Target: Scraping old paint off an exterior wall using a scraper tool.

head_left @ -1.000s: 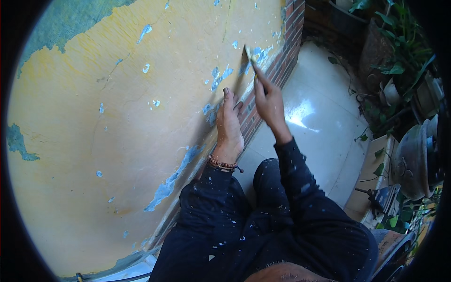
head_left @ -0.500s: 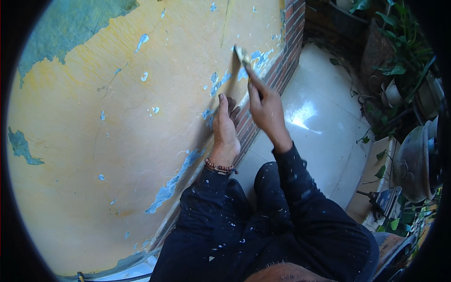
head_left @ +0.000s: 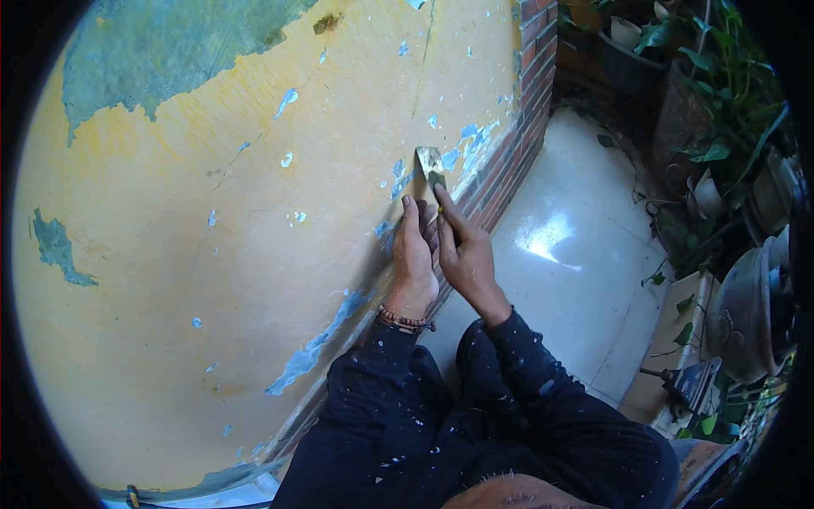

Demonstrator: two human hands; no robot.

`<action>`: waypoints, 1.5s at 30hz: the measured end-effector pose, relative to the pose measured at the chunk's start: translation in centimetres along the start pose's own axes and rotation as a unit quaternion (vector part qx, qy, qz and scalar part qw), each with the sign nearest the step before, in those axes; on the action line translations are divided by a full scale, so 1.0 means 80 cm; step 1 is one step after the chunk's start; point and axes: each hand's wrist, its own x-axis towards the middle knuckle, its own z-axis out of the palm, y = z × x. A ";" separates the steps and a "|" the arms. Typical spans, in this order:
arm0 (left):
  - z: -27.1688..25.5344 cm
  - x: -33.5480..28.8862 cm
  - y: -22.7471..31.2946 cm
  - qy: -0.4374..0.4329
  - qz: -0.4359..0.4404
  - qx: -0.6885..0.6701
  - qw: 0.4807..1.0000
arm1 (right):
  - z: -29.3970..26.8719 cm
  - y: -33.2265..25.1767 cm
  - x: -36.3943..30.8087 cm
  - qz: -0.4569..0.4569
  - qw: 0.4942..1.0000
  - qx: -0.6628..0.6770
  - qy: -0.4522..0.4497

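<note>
In my right hand (head_left: pixel 471 267) is a paint scraper (head_left: pixel 431 165), its index finger laid along the handle and its flat blade pointing away from me. The blade is at the peeling yellow wall (head_left: pixel 254 229), beside bare blue patches (head_left: pixel 398 178); whether its edge touches the paint I cannot tell. My left hand (head_left: pixel 415 263), with a beaded bracelet at the wrist, is open just left of the right hand. Its thumb points up and its palm is turned toward the right hand. The left fingers are partly hidden behind the right hand.
A red brick edge (head_left: pixel 530 110) borders the wall on the right. Beyond it lies a shiny tiled floor (head_left: pixel 585 195). Potted plants (head_left: pixel 721 110) and a large round pot (head_left: pixel 746 305) stand along the far right. A dark tool (head_left: pixel 691 382) rests on a ledge.
My right hand has brought the scraper nearer to me and down beside my left hand. The left hand keeps its pose, and the whole view has shifted slightly.
</note>
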 end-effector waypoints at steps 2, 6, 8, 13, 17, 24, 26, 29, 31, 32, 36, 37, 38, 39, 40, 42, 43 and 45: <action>0.010 -0.005 -0.001 -0.002 0.005 0.011 1.000 | -0.015 -0.009 0.021 0.018 0.999 -0.027 0.004; 0.021 -0.014 0.009 0.006 -0.003 0.063 0.998 | -0.051 -0.064 0.144 -0.067 0.993 -0.048 0.083; 0.023 -0.016 0.010 -0.004 -0.012 0.071 0.997 | -0.062 -0.081 0.167 -0.074 0.993 -0.057 0.078; 0.010 -0.013 0.006 -0.005 0.012 0.062 0.998 | -0.029 -0.053 0.061 -0.052 0.997 -0.064 -0.008; 0.015 -0.004 0.011 -0.006 0.019 0.058 0.998 | -0.036 -0.064 0.097 -0.082 0.994 -0.067 0.020; 0.015 0.002 0.004 0.000 -0.011 0.074 0.997 | -0.057 -0.108 0.170 -0.112 0.987 -0.096 0.069; 0.007 0.000 0.010 0.013 -0.007 0.064 0.998 | -0.036 -0.091 0.090 -0.053 0.993 -0.102 -0.012; 0.018 -0.014 0.018 -0.010 0.008 0.046 0.999 | -0.016 -0.061 0.057 -0.111 0.992 -0.058 0.022; 0.017 -0.012 0.019 -0.010 0.012 0.053 0.998 | -0.035 -0.084 0.106 -0.060 0.994 -0.083 0.027; 0.024 -0.011 0.015 -0.018 0.011 0.062 0.998 | -0.049 -0.097 0.146 -0.107 0.989 -0.070 0.070; 0.031 -0.010 0.014 -0.033 -0.008 0.057 0.998 | -0.100 -0.131 0.255 -0.205 0.951 -0.182 0.143; 0.025 -0.009 0.013 -0.031 -0.013 0.058 0.998 | -0.116 -0.140 0.254 -0.199 0.939 -0.251 0.125; 0.020 -0.008 0.015 -0.028 -0.016 0.057 0.998 | -0.136 -0.152 0.254 -0.196 0.922 -0.318 0.105; 0.019 -0.008 0.015 -0.027 -0.012 0.051 0.998 | -0.161 -0.162 0.250 -0.209 0.895 -0.387 0.076; 0.015 -0.012 0.019 -0.026 -0.009 0.050 0.998 | -0.179 -0.174 0.246 -0.222 0.865 -0.449 0.045; 0.020 -0.015 0.020 -0.033 -0.010 0.039 0.999 | -0.211 -0.192 0.248 -0.268 0.791 -0.550 0.020; 0.017 -0.016 0.024 -0.031 0.000 0.046 0.998 | -0.211 -0.218 0.244 -0.257 0.769 -0.585 -0.032; 0.016 -0.016 0.025 -0.026 0.007 0.057 0.998 | -0.192 -0.272 0.231 -0.262 0.754 -0.600 -0.052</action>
